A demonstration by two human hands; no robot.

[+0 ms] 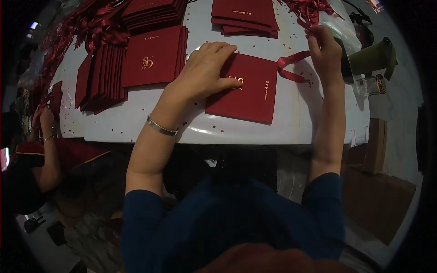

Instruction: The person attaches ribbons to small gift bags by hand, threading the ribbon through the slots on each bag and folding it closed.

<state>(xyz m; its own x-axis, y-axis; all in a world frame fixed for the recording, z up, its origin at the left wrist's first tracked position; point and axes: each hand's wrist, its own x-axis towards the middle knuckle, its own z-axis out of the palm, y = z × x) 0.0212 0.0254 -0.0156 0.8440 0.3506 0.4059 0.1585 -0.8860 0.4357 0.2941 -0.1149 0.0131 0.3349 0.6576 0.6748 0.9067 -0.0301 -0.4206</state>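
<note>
A dark red card folder (248, 102) with gold lettering lies on the white-covered table, slightly turned. Across its upper left part rests my left hand (208, 68), thumb spread flat on the cover and the other fingers along the top left edge. A red satin ribbon (291, 75) loops out at the folder's right edge. My right hand (325, 48) is raised to the right of the folder, fingertips pinched on red ribbon near the ribbon heap (312, 9). Whether the pinched strand joins the loop is unclear.
Stacked red folders (150, 59) and a leaning row of them (102, 75) stand on the left. Another stack (243, 13) is at the back. Tangled ribbons (98, 27) lie back left. Cardboard boxes (378, 195) stand right. Another person's hand (45, 119) works at far left.
</note>
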